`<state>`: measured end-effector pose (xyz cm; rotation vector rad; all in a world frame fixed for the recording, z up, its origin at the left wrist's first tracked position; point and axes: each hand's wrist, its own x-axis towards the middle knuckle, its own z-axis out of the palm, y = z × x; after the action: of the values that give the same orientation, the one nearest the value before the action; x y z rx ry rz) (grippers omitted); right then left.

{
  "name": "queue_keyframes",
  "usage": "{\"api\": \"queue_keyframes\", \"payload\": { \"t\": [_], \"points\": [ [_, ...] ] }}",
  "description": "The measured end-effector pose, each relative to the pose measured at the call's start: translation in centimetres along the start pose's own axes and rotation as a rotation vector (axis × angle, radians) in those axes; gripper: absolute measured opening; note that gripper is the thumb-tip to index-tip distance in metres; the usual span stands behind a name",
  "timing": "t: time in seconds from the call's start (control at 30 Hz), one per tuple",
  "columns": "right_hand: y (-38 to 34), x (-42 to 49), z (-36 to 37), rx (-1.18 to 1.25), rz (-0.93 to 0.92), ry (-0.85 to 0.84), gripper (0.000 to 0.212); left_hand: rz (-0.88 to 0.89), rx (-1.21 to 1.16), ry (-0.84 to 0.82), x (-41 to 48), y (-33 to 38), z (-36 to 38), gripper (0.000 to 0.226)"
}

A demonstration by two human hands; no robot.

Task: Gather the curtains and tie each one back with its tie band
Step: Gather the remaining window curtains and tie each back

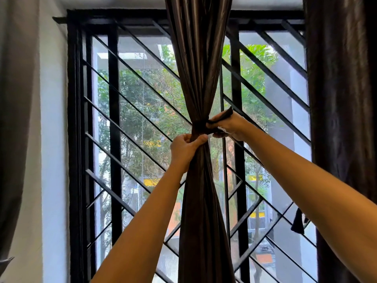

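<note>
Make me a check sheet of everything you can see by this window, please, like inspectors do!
Surface: nothing seen.
Job's things: shiny dark brown fabric curtain gathered mid-window; dark fabric tie band wrapped round it.
Clutter: small dark cloth piece hanging low on the right.
Hands: left hand grips the curtain below the band; right hand pinches the band's end.
Cables: nothing seen.
Surroundings: black metal window grille, white wall, dark hanging curtain right, grey curtain left, green trees outside.

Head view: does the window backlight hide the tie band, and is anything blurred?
Head view: strongly backlit by the window; the tie band shows only as a dark wrap on the dark curtain, detail lost; trees outside look soft.
</note>
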<state>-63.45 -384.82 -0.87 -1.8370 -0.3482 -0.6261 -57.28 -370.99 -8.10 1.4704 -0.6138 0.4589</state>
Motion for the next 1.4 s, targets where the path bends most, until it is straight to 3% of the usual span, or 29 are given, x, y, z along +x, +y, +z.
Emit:
{"api": "queue_keyframes", "payload": {
  "t": [0.2, 0.33, 0.43, 0.57, 0.63, 0.73, 0.8, 0.9, 1.03, 1.2, 1.33, 1.4],
  "points": [
    [-0.2, -0.5, 0.3, 0.123, 0.079, 0.073, 0.014, 0.174, 0.183, 0.230, -1.5, 0.8, 0.5, 0.054],
    [0.2, -1.4, 0.0, 0.184, 0.149, 0.036, 0.008, 0.529, 0.425, 0.363, -2.8, 1.7, 1.7, 0.026],
    [0.1, -1.7, -0.3, 0.185, 0.160, 0.028, 0.005, 0.692, 0.660, 0.229, -3.2, 2.5, 2.1, 0.017],
    [0.0, -1.7, 0.0, 0.049, 0.187, 0.075, 0.018, 0.492, 0.719, 0.103, -3.5, 3.3, 2.1, 0.011],
    [-0.1, -2.0, 0.2, 0.044, 0.214, 0.054, 0.011, 0.248, 0.537, 0.046, -3.4, 4.0, 2.4, 0.011],
    [0.1, -2.3, 0.1, 0.085, 0.222, 0.055, 0.017, -0.261, -0.287, -0.077, -3.9, 6.0, 2.7, 0.015],
    [0.1, -2.7, 0.0, 0.120, 0.201, 0.053, 0.023, -0.402, -0.649, -0.178, -3.7, 6.6, 2.1, 0.027],
    [0.0, -3.5, 0.1, 0.152, 0.175, 0.020, 0.026, -0.481, -0.846, -0.211, -3.2, 6.9, 1.6, 0.043],
    [0.2, -3.4, 0.2, 0.166, 0.214, 0.030, 0.021, -0.386, -0.657, -0.111, -3.1, 6.6, 2.7, 0.015],
    [0.6, -3.3, -0.1, 0.142, 0.107, 0.123, 0.011, -0.243, -0.298, -0.050, -3.4, 5.8, 1.3, 0.017],
    [1.5, -3.4, 0.5, 0.140, -0.053, 0.216, 0.030, 0.093, 0.154, 0.018, -3.7, 5.5, 0.3, 0.019],
    [1.8, -3.8, 1.1, 0.222, -0.152, 0.287, 0.021, 0.279, 0.332, 0.054, -3.7, 5.6, 0.1, 0.019]
  ]
}}
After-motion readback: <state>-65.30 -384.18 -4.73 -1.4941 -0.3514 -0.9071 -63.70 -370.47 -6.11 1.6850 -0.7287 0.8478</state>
